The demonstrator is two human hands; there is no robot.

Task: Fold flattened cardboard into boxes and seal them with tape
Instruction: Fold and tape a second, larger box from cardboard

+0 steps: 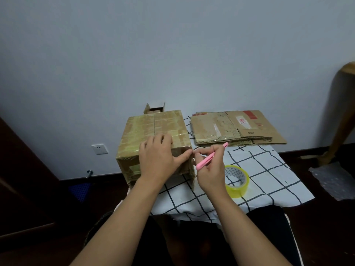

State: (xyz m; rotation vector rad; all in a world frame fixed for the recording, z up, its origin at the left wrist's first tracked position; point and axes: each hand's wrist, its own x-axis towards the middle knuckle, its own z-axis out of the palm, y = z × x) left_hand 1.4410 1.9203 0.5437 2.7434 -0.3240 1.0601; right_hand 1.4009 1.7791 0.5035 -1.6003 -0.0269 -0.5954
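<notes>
The folded box (153, 143) stands at the far left corner of the table (269, 169), which is draped in a grid-pattern cloth, and its top is already banded with tape. The left hand (157, 158) lies over the box's near top edge, fingers fairly straight and pressing, thumb stretched toward the right corner. The right hand (209, 167) is curled round a pink cutter (209, 156), its tip meeting the box just beside that thumb, where a strip of tape seems to run. I'd judge the tape is being cut free here. The worry is the blade's closeness to the thumb: a slip would nick it, or the tape could tear ragged and lift. The yellow tape roll (237, 181) lies near the table's front edge, by the right wrist. A stack of flattened cardboard (236, 127) waits at the far right corner.
</notes>
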